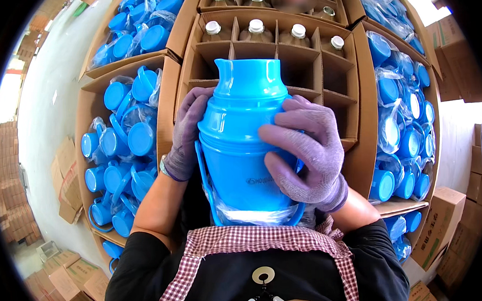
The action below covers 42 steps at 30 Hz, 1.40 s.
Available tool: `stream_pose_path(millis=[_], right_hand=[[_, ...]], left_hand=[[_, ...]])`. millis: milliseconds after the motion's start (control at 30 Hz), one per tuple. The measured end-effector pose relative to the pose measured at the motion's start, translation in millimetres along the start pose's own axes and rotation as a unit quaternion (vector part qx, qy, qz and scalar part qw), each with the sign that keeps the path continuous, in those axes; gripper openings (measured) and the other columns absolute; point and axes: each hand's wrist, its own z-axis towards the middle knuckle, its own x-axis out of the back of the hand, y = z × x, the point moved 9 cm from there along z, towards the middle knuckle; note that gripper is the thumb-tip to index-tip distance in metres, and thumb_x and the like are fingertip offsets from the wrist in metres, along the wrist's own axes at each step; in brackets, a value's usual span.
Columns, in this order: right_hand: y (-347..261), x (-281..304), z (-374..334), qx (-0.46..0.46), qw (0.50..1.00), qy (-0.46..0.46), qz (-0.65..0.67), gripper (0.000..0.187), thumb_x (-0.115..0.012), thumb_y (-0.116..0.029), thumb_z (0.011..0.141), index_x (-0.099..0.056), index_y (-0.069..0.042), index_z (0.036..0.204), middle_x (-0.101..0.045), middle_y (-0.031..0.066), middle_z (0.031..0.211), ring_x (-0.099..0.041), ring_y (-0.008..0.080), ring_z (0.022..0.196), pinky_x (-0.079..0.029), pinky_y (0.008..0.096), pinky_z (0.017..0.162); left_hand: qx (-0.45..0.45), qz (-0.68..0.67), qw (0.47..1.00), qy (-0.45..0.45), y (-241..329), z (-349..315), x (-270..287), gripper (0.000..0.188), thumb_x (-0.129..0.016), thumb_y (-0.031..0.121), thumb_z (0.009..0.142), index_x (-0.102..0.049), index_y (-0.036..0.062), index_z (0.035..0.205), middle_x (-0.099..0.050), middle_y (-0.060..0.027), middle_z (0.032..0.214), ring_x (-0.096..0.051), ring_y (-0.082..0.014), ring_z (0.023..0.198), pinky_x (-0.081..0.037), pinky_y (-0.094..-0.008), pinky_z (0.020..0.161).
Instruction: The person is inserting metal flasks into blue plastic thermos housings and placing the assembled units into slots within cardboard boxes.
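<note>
A glossy blue thermos jug [247, 166] with a pouring spout stands upright close to my chest. My left hand [186, 128], in a purple-grey glove, grips its left side by the shoulder. On the other side, my gloved right hand [312, 153] curls its fingers around the shoulder and body. Clear plastic wrap [254, 215] gathers at the jug's base, and a blue handle [206, 184] runs down its left edge. Just beyond stands a divided cardboard carton [339, 84]; white-capped glass liners [256, 31] fill its far row, while its nearer cells are partly hidden by the jug.
Open cartons of plastic-wrapped blue jugs flank me, one on the left [166, 108] and one on the right [363, 145]. More blue jugs [155, 38] sit in a carton at far left. Stacked closed boxes [440, 220] stand on the right, and flattened cardboard [66, 179] lies at left.
</note>
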Motion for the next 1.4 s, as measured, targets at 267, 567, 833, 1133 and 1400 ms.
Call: stream_pose_path(millis=[267, 567, 833, 1133, 1400], right_hand=[[68.4, 2.9, -48.2, -0.144, 0.974, 0.117, 0.128, 0.006, -0.072, -0.003, 0.089, -0.068, 0.002, 0.092, -0.070, 0.0161, 0.099, -0.068, 0.0291, 0.093, -0.054, 0.0385, 0.087], [124.4, -28.4, -45.1, -0.322, 0.865, 0.080, 0.377, 0.018, -0.064, -0.013, 0.103, -0.068, 0.001, 0.092, -0.071, 0.0073, 0.101, -0.062, 0.0112, 0.093, -0.051, 0.0275, 0.086], [-17.8, -12.2, -20.3, -0.057, 0.998, 0.003, -0.019, 0.048, -0.082, -0.028, 0.076, -0.077, -0.012, 0.122, -0.060, 0.0129, 0.120, -0.058, 0.0391, 0.119, -0.039, 0.0586, 0.114], [70.8, -2.5, -56.6, -0.196, 0.954, 0.108, 0.199, 0.015, -0.067, -0.013, 0.091, -0.067, -0.002, 0.102, -0.064, 0.0144, 0.107, -0.063, 0.0276, 0.104, -0.049, 0.0420, 0.101], [134.7, -36.2, -64.2, -0.392, 0.828, 0.077, 0.394, 0.021, -0.063, -0.020, 0.104, -0.068, 0.000, 0.102, -0.064, 0.0021, 0.095, -0.060, 0.0100, 0.090, -0.049, 0.0251, 0.083]], left_hand=[[-0.098, -0.022, 0.991, 0.087, 26.1, -40.7, 8.0, 0.022, -0.061, 0.015, 0.104, -0.074, -0.0012, 0.099, -0.061, -0.0091, 0.097, -0.060, -0.0220, 0.097, -0.046, -0.0398, 0.100], [-0.262, 0.236, 0.936, -0.016, 94.2, -52.9, -35.4, 0.018, -0.065, 0.017, 0.099, -0.076, 0.0034, 0.102, -0.058, -0.0092, 0.106, -0.058, -0.0219, 0.098, -0.048, -0.0369, 0.092], [-0.208, 0.222, 0.953, -0.020, 16.1, -24.3, 1.5, 0.036, -0.046, 0.027, 0.112, -0.067, -0.0009, 0.123, -0.063, -0.0143, 0.125, -0.064, -0.0203, 0.109, -0.052, -0.0337, 0.098], [-0.159, 0.115, 0.980, 0.021, 44.0, -52.8, -3.6, 0.031, -0.064, 0.030, 0.104, -0.074, 0.0000, 0.106, -0.060, -0.0114, 0.109, -0.058, -0.0224, 0.106, -0.044, -0.0421, 0.102], [-0.299, 0.418, 0.856, -0.058, 111.1, -59.5, -79.0, 0.035, -0.080, 0.034, 0.087, -0.079, 0.0071, 0.109, -0.063, -0.0092, 0.101, -0.061, -0.0248, 0.095, -0.048, -0.0412, 0.091]])
